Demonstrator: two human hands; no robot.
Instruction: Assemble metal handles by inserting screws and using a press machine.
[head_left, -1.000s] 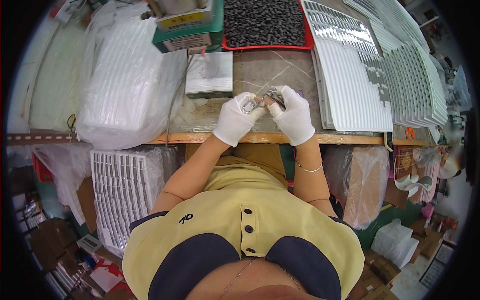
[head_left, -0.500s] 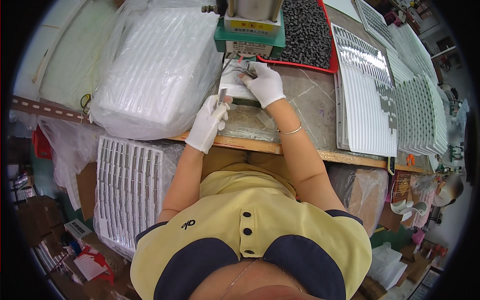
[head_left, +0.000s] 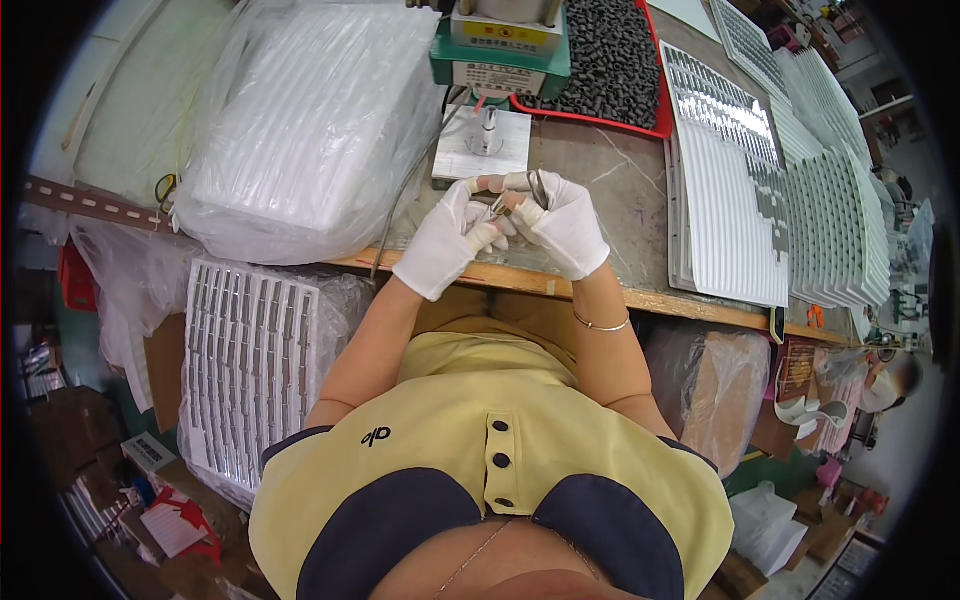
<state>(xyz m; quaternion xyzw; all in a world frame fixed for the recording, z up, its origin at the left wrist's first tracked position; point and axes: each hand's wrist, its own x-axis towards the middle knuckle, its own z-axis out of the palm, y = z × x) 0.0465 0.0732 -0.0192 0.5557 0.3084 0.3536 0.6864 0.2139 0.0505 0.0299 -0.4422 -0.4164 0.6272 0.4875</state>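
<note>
We see a cluttered workshop, with a grey tabletop edged in wood; clock directions are taken from the hands, twelve pointing away from the wearer. Both hands, in white gloves, meet at the near side of the plate, with the small piece, of bright metal, among their fingertips. The right grip is closed on a metal loop. The left grip is curled in and narrow; we cannot tell whether it pinches the piece. At twelve, a shiny post stands upright on the plate, beneath the green-cased machine. At one lies the red tray of black parts, at three a white ribbed panel, and at ten a stack in plastic.

We judge that the piece, small and smooth, could slip if gloved fingers shift unevenly, and that the loop might snag a glove. The post could tip if knocked, should it be loose. Fingers beneath the machine would risk a pinch.

Of writing, we note a yellow sign and a white label on the machine, both printed, and dark lettering on the shirt.
</note>
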